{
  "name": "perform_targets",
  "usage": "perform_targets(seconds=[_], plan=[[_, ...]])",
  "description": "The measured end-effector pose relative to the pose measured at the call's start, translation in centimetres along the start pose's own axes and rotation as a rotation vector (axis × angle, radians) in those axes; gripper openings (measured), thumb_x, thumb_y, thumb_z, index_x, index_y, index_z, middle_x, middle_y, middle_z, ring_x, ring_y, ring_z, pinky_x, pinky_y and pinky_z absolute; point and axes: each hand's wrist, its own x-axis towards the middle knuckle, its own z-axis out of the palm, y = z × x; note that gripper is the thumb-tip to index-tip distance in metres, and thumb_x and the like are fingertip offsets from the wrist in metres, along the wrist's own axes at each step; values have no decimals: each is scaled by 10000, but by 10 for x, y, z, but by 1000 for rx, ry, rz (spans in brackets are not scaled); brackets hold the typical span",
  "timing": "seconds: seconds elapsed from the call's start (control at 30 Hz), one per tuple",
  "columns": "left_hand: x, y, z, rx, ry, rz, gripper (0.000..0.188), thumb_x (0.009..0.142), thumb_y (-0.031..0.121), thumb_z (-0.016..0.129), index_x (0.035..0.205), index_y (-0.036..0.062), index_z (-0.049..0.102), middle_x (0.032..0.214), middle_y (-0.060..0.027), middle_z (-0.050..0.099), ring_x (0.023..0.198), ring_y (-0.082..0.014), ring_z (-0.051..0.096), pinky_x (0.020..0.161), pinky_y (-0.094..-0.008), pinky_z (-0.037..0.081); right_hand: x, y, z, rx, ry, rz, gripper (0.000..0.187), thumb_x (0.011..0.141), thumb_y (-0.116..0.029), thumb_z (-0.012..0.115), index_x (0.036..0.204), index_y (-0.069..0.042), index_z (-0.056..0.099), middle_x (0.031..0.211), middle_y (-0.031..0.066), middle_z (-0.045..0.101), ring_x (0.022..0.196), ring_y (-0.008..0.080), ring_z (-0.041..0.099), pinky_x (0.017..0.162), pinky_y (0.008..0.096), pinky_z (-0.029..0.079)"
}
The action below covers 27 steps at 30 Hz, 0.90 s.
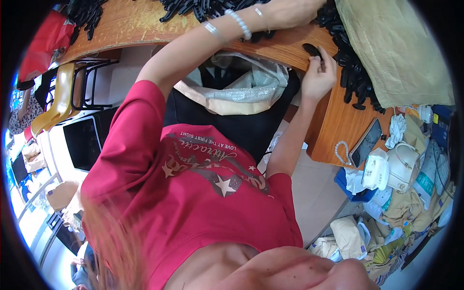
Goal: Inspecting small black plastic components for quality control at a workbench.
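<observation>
My right hand is at the table's edge, its thumb and fingers pinching a small, dark, oval plastic piece. My left arm crosses over the wooden table, with a pale bead bracelet at the wrist. My left hand is at the top rim beside a heap of black plastic pieces; its fingers are cut off, so what they hold cannot be made out. Between my lap and the table sits an open woven sack with a pale folded rim.
More black pieces lie along the table's far side. A large tan sack leans at the right. Nearby are a phone, a bead string, a tissue pack and a white handbag. A yellow chair stands left.
</observation>
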Motion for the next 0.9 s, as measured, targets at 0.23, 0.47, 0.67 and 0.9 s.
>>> perform_targets(seconds=[0.23, 0.47, 0.67, 0.9], plan=[[-47, 42, -58, -819, -131, -298, 240, 862, 149, 618, 727, -33, 539, 596, -94, 589, 526, -210, 554, 504, -320, 446, -8, -45, -10, 584, -129, 157, 212, 861, 53, 557, 1060, 112, 602, 866, 162, 664, 752, 178, 656, 709, 270, 533], [-71, 32, -60, -907, -341, -522, 292, 918, 232, 577, 1036, -22, 662, 718, -97, 681, 604, -98, 650, 568, -232, 535, -20, -60, -7, 533, -123, 117, 165, 861, 45, 580, 1007, 117, 606, 821, 165, 668, 693, 174, 660, 665, 264, 544], [-78, 51, -77, -392, -313, -38, 375, 829, 162, 670, 1146, -23, 594, 798, -185, 648, 631, -218, 646, 563, -309, 504, -30, -63, -7, 503, -21, 146, 213, 851, 36, 600, 1053, 102, 595, 882, 156, 658, 732, 154, 645, 684, 249, 528], [-79, 47, -72, -400, -282, 12, 346, 827, 121, 661, 1139, -15, 598, 844, -189, 663, 670, -260, 671, 602, -298, 531, -23, -56, -13, 522, -107, 123, 291, 823, 50, 622, 1111, 60, 587, 943, 99, 624, 834, 121, 594, 767, 219, 473]])
